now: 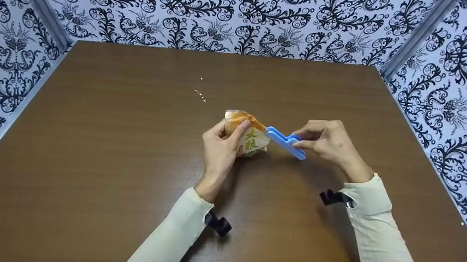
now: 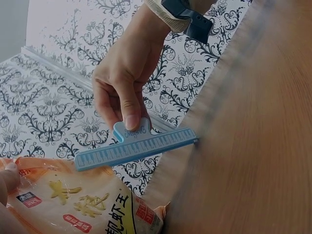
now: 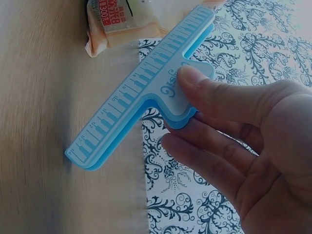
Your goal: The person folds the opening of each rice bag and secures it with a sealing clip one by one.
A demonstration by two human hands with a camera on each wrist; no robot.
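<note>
My left hand (image 1: 221, 149) grips the upper part of a food bag (image 1: 253, 143), orange and clear plastic with printed characters. In the left wrist view the bag (image 2: 78, 200) fills the lower left, my thumb on its orange top edge. My right hand (image 1: 330, 143) pinches the handle tabs of a long blue bag clip (image 1: 284, 142) between thumb and fingers. Piano-key and ruler marks run along the clip (image 3: 141, 87) in the right wrist view. The clip's far end meets the bag's orange top corner; whether it bites the plastic I cannot tell.
A brown wooden table (image 1: 110, 159) lies under both hands. Small white crumbs (image 1: 201, 95) are scattered beyond the bag. Patterned black-and-white walls (image 1: 242, 19) stand behind and at both sides. Black camera mounts (image 1: 219, 225) sit on both wrists.
</note>
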